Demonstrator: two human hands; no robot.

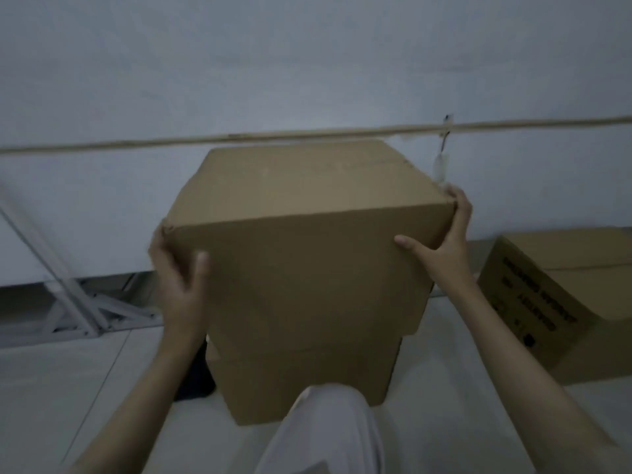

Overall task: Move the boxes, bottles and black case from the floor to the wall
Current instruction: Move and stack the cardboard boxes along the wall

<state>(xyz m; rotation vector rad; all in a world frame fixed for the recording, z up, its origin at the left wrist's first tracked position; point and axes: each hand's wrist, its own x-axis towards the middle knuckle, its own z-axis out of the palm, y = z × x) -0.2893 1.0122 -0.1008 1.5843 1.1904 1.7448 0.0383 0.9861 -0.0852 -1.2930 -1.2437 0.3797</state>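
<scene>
Both arms outstretched, left hand (178, 285) – right hand (444, 241) – palms facing inward

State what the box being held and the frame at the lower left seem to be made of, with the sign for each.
The held box: corrugated cardboard by its look, matte brown, with creased edges and folded flaps. The frame: probably white-painted metal, going by its thin straight bars and diagonal braces; the blur leaves this open.
</scene>
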